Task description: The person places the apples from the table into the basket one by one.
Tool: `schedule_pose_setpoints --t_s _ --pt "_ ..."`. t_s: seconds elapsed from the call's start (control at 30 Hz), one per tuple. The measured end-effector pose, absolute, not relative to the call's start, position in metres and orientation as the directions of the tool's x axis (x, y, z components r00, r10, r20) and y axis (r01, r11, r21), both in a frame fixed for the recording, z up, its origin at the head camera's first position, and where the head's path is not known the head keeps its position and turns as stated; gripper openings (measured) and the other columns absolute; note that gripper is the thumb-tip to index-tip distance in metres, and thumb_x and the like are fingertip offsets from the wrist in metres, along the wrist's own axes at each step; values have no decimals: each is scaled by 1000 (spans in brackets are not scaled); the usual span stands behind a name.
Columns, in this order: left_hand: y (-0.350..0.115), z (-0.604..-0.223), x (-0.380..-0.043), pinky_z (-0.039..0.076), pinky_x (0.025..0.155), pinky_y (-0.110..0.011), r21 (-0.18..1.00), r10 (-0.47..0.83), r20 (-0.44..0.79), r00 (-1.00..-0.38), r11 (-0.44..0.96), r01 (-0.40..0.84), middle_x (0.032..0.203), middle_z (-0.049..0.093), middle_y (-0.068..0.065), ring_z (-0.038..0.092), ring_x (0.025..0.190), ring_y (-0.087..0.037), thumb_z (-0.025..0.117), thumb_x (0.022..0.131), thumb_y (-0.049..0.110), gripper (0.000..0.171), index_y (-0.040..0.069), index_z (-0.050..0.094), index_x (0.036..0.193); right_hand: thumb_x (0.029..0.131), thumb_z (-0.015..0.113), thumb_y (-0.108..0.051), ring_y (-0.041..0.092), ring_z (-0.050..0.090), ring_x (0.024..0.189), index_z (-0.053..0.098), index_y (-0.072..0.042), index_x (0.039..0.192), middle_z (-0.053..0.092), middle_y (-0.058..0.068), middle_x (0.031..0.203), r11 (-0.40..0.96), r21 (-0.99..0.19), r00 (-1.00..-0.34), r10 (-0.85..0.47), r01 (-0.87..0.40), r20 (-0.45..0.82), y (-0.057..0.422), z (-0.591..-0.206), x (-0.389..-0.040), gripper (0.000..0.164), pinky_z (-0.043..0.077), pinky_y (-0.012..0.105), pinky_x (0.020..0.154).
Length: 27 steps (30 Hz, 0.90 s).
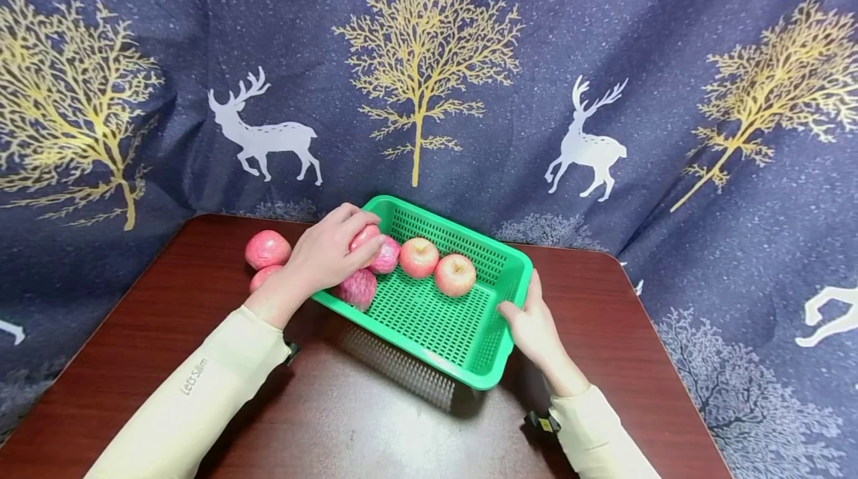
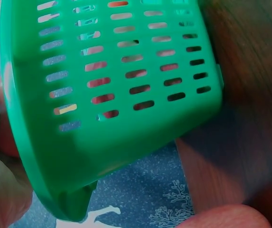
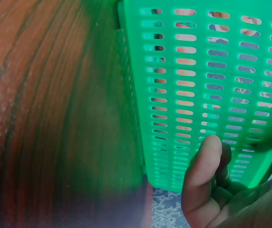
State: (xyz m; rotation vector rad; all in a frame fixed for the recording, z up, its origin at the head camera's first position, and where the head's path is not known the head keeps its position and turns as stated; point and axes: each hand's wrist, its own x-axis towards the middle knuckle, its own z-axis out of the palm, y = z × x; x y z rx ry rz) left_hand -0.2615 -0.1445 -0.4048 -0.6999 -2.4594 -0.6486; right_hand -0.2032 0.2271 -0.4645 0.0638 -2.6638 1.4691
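A green plastic basket (image 1: 436, 352) with slotted walls stands at an angle over the table. My left hand (image 1: 331, 248) grips a red apple (image 1: 364, 236) at the basket's left end, fingers curled over its top. Just under that hand lie two darker pink apples, one at the back (image 1: 385, 255) and one in front (image 1: 358, 290). Two paler, yellow-red apples (image 1: 419, 258) (image 1: 456, 275) sit side by side farther right in the basket. My right hand (image 1: 532, 322) holds the basket's right rim, thumb over the edge and fingers against the outer wall (image 3: 192, 95).
Two more red apples (image 1: 267, 249) (image 1: 264, 278) lie on the brown table (image 1: 590, 308) left of the basket, the nearer one partly hidden by my left wrist. A dark blue cloth (image 1: 462, 166) printed with deer and trees hangs behind the table.
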Motion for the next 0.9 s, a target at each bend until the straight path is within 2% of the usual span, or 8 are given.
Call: schedule_pose_setpoints --t_s 0.4,0.63,0.9 --pt "-135 -407 -260 48 65 -36 309 366 541 -757 751 584 110 50 13 51 89 -6 55 94 58 36 35 61 121 89 57 -17 25 64 96 0 -22 158 56 20 124 545 -836 -996 21 -65 91 229 -465 -202 90 53 39 74" --pt "-132 -411 -257 46 63 -33 295 389 528 -755 750 592 108 48 13 48 85 -5 51 95 58 35 36 60 120 89 58 -20 27 61 102 -4 -20 158 54 21 130 568 -822 -997 31 -45 76 228 -465 -202 93 52 40 78" --pt "-126 -412 -255 47 62 -33 294 404 519 -753 743 601 108 47 14 50 84 -4 54 93 59 33 38 59 118 87 58 -17 27 61 100 0 -18 158 55 21 126 556 -828 -995 23 -71 101 227 -464 -203 92 52 40 77"
